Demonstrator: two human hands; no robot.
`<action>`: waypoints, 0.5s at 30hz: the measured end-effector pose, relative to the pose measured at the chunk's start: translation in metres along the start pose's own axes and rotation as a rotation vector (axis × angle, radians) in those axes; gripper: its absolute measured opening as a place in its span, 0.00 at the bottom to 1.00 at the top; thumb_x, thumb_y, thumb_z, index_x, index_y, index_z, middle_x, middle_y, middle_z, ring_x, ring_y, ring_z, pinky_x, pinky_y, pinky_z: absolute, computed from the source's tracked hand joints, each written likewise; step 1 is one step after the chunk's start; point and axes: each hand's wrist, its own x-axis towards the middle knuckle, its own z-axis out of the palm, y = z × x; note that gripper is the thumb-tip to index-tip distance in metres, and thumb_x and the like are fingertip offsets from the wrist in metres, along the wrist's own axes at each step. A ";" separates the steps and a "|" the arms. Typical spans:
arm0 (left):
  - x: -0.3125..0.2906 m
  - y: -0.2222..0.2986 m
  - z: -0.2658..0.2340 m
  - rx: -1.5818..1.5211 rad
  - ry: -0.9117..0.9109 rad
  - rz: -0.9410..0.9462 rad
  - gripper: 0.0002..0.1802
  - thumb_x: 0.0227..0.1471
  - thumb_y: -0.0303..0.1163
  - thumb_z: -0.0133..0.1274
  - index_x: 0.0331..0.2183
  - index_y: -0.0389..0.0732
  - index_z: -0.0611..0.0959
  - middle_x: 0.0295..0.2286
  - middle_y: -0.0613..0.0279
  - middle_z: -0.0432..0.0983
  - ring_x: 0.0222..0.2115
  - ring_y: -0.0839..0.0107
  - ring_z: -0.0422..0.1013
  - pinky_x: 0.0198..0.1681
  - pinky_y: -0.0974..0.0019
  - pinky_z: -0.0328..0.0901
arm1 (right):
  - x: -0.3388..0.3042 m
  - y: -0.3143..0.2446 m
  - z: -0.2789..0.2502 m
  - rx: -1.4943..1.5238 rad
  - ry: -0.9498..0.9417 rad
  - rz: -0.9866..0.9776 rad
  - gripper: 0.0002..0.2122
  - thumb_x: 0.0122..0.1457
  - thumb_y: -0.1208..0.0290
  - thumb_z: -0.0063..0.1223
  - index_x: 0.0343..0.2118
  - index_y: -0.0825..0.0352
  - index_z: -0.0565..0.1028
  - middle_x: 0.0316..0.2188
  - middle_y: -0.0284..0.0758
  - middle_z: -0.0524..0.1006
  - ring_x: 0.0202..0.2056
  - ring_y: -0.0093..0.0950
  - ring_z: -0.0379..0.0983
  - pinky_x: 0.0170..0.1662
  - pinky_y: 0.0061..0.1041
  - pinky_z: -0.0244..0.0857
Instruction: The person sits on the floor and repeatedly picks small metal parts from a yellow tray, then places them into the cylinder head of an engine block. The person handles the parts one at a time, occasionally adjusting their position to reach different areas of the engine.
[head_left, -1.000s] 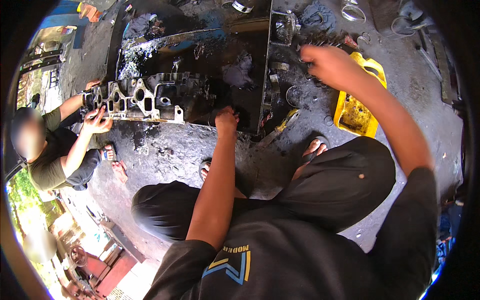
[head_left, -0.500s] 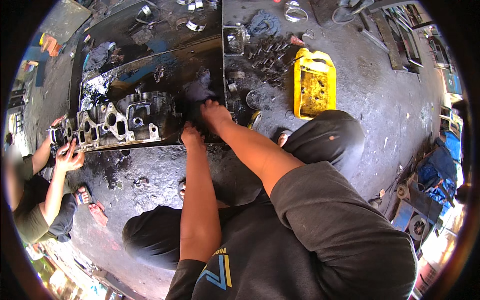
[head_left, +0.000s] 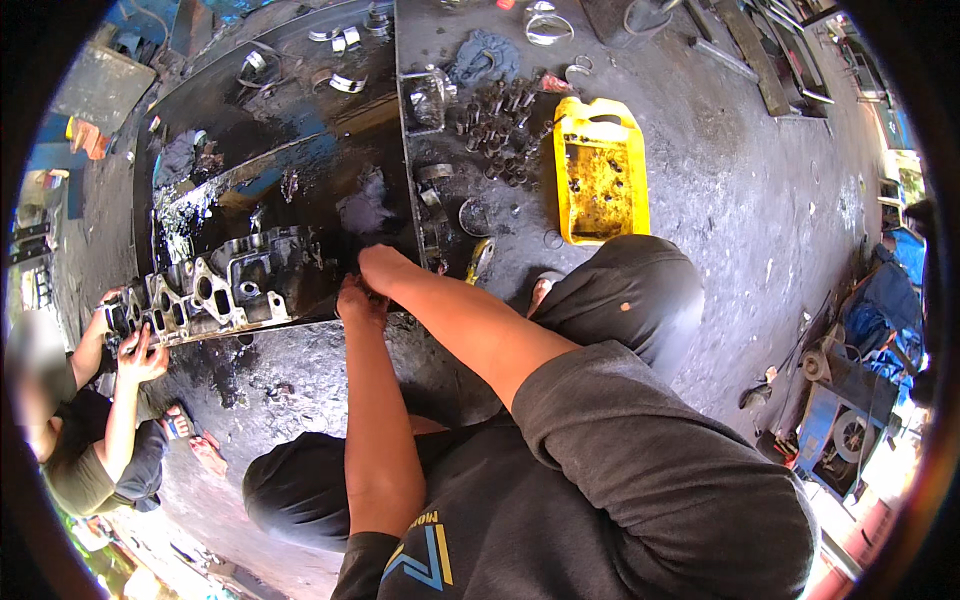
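A long, oily cylinder head (head_left: 224,302) lies along the near edge of a black, oil-wet metal tray (head_left: 408,190). My left hand (head_left: 360,303) is at that edge, just beyond the head's right end, its fingers curled in. Right beside it, nearly touching, is my right hand (head_left: 385,268), also closed, its fingers turned down and away. Whatever they hold is hidden by the hands and dark shadow. A grey-purple rag (head_left: 366,207) lies in the tray past my hands. On the left, a co-worker's hand (head_left: 143,357) rests at the head's other end.
Right of the tray stands a cut-open yellow jerrycan (head_left: 575,118) with dirty oil inside. Several dark, stemmed metal parts (head_left: 500,130) lie left of it, with a blue cloth (head_left: 485,55) behind. Metal rings (head_left: 475,216) are on the floor near the tray's right side.
My right hand has drawn back from beside the rag toward me, down next to my left hand. The view has shifted, so the scene sits slightly further left. The cylinder head stays in place.
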 end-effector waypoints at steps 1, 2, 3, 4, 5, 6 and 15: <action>0.000 0.001 0.000 -0.012 -0.004 -0.003 0.23 0.61 0.46 0.35 0.52 0.43 0.67 0.49 0.60 0.66 0.50 0.62 0.63 0.53 0.50 0.56 | 0.004 -0.002 -0.004 0.066 0.021 0.046 0.12 0.52 0.73 0.49 0.39 0.69 0.78 0.43 0.47 0.76 0.46 0.41 0.73 0.48 0.37 0.68; 0.000 0.002 0.002 -0.041 0.018 -0.010 0.24 0.62 0.46 0.34 0.53 0.43 0.66 0.50 0.60 0.65 0.51 0.62 0.62 0.54 0.49 0.56 | 0.007 -0.001 -0.010 0.060 0.044 0.019 0.12 0.52 0.73 0.49 0.38 0.69 0.78 0.41 0.47 0.77 0.45 0.42 0.74 0.47 0.38 0.69; 0.000 0.002 0.003 -0.001 -0.030 0.003 0.24 0.62 0.46 0.33 0.55 0.44 0.63 0.51 0.60 0.64 0.52 0.61 0.61 0.54 0.48 0.55 | 0.010 -0.001 -0.018 0.048 0.088 -0.010 0.12 0.51 0.73 0.50 0.37 0.70 0.79 0.38 0.47 0.77 0.43 0.43 0.75 0.45 0.38 0.70; -0.001 0.002 0.005 0.021 -0.045 0.012 0.25 0.62 0.46 0.32 0.57 0.46 0.61 0.51 0.60 0.63 0.53 0.61 0.60 0.55 0.48 0.54 | 0.011 -0.002 -0.026 0.022 0.119 -0.026 0.11 0.51 0.73 0.50 0.36 0.70 0.79 0.36 0.47 0.78 0.41 0.44 0.75 0.44 0.38 0.70; -0.003 0.001 0.007 0.042 -0.058 0.022 0.26 0.62 0.46 0.32 0.58 0.48 0.59 0.52 0.60 0.63 0.54 0.61 0.58 0.55 0.47 0.54 | 0.012 -0.003 -0.033 0.065 0.150 -0.007 0.12 0.51 0.72 0.49 0.36 0.70 0.79 0.38 0.46 0.78 0.42 0.43 0.75 0.44 0.38 0.70; -0.005 0.001 0.008 0.059 -0.072 0.033 0.27 0.62 0.46 0.31 0.60 0.50 0.56 0.52 0.60 0.62 0.55 0.60 0.57 0.55 0.47 0.53 | 0.010 -0.004 -0.039 0.066 0.167 -0.013 0.12 0.51 0.72 0.49 0.36 0.70 0.78 0.37 0.47 0.78 0.41 0.43 0.76 0.44 0.39 0.70; -0.012 -0.002 0.018 0.082 0.049 0.057 0.27 0.60 0.51 0.36 0.51 0.42 0.69 0.48 0.60 0.66 0.48 0.63 0.62 0.52 0.55 0.54 | 0.004 -0.035 -0.081 -0.027 0.321 -0.021 0.10 0.50 0.74 0.52 0.34 0.66 0.81 0.38 0.42 0.79 0.42 0.38 0.76 0.42 0.36 0.71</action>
